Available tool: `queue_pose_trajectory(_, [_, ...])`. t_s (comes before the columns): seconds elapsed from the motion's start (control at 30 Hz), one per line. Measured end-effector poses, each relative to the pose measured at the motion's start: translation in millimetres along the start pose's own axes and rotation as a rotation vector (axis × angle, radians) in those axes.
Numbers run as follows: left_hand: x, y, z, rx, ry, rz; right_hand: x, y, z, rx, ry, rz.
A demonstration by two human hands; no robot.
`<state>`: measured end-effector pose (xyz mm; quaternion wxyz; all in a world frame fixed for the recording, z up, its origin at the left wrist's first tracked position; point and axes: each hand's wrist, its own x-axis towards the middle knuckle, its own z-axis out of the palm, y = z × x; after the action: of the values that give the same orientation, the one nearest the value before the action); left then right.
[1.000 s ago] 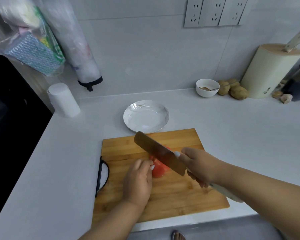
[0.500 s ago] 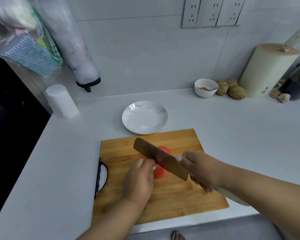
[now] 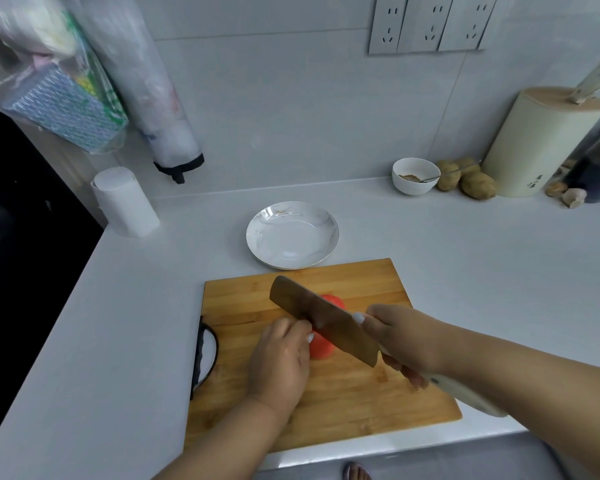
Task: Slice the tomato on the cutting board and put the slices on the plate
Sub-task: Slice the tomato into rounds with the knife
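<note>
The left hand (image 3: 280, 362) holds the tomato (image 3: 321, 346) on the cutting board (image 3: 343, 386); the right hand (image 3: 400, 336) grips the knife (image 3: 321, 318). Tomatoes are soft and slippery, so hold its sides gently.

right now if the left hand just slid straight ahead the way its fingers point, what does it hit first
The tomato: the left hand already rests its fingertips against it. Just past that is the flat of the knife held by the right hand. Whether the knuckles touch the blade is unclear from this view.
</note>
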<state>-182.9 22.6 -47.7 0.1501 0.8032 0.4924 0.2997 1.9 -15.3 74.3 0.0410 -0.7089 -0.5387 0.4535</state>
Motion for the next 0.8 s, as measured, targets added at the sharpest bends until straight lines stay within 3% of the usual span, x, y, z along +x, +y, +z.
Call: queue_pose_trajectory(0.8, [-1.6, -5.8, 2.9, -0.027, 0.032, 0.008, 33.6, -9.8, 19.3, 0.012, -0.008, -0.03])
